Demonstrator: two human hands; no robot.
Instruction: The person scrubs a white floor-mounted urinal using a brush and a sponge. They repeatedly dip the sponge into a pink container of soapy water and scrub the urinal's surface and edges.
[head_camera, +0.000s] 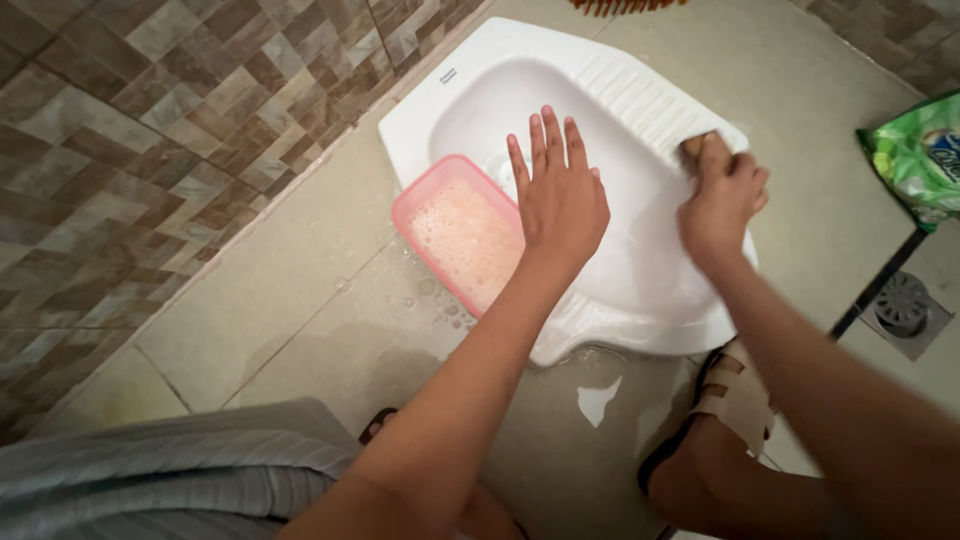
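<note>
From my remote view I see my right hand clenched around a small brown scrubbing pad, the fingers curled tight over it so that only a corner of the pad pokes out past the knuckles on the side toward my left hand. The pad is pressed against the ribbed footrest of the white squat toilet pan, right at the pan's far rim from where I crouch. My left hand is spread flat, all fingers straight and splayed, holding nothing; whether the palm rests on the basin or floats just over it I cannot tell. The fingertips of that hand point into the hollow of the bowl, and the pad lies off beyond the little-finger side, near but not touching. Just beside the thumb edge of my left hand sits a pink rectangular tub filled with foamy soapy water, leaning against the pan's rim where it meets the pale floor tiles. Suds and wet patches lie on the floor below my left wrist. Well apart from my right fingers, toward the outer side, a green packet lies on the floor, with a round floor drain below it. My sandalled foot stands under the right forearm.
</note>
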